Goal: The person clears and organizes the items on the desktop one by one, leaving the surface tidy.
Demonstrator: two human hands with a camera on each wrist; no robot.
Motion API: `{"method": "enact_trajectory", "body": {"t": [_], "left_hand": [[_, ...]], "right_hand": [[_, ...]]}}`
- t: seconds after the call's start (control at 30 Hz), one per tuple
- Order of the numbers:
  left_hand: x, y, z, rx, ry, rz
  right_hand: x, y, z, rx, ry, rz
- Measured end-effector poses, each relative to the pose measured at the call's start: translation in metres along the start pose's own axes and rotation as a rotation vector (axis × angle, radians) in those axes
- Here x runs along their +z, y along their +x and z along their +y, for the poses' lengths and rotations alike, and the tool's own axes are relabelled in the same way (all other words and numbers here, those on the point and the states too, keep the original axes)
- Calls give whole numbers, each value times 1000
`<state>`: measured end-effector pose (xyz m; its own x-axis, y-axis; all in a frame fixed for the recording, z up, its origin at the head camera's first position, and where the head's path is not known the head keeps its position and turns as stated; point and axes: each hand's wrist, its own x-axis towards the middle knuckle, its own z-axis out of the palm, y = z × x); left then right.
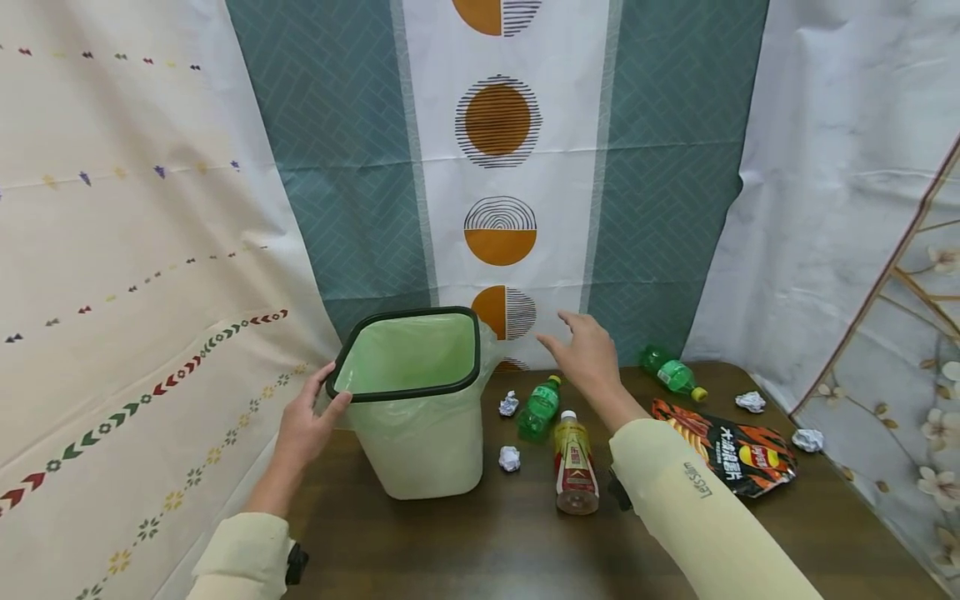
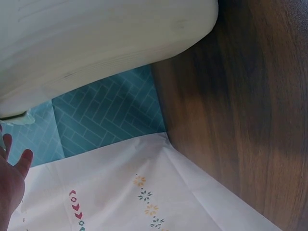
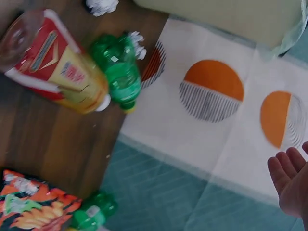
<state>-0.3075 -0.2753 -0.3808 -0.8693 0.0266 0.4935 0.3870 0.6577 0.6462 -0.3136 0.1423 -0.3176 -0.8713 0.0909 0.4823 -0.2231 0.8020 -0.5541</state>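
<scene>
Fingers (image 1: 330, 398) curl on the bin (image 1: 420, 433) rim (left hand).

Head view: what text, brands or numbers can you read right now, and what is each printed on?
"LetsSlim": on the right sleeve, small print along the forearm.
Chip bag: large white Chinese characters and a round red-and-yellow logo, too small to read.
Tea bottle: red and yellow label, print too blurred to read in the head and right wrist views.
Green bottles: no readable text.
Bin: none.
</scene>
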Motion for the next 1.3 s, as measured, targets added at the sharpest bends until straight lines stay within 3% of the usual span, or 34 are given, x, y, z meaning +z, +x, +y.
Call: {"method": "enact_trajectory", "body": {"t": [0.47, 0.87, 1.13, 1.3], "left_hand": [[-1, 0, 0, 10, 1, 6], [-2, -1, 2, -7, -5, -18], [-2, -1, 1, -18, -8, -23], [-2, -2, 3, -11, -13, -17]], "right_hand": [[-28, -19, 74, 143, -24, 43], [-33, -53, 125, 307, -13, 47], [-27, -81, 157, 425, 71, 126], [-24, -94, 171, 497, 135, 225]]}}
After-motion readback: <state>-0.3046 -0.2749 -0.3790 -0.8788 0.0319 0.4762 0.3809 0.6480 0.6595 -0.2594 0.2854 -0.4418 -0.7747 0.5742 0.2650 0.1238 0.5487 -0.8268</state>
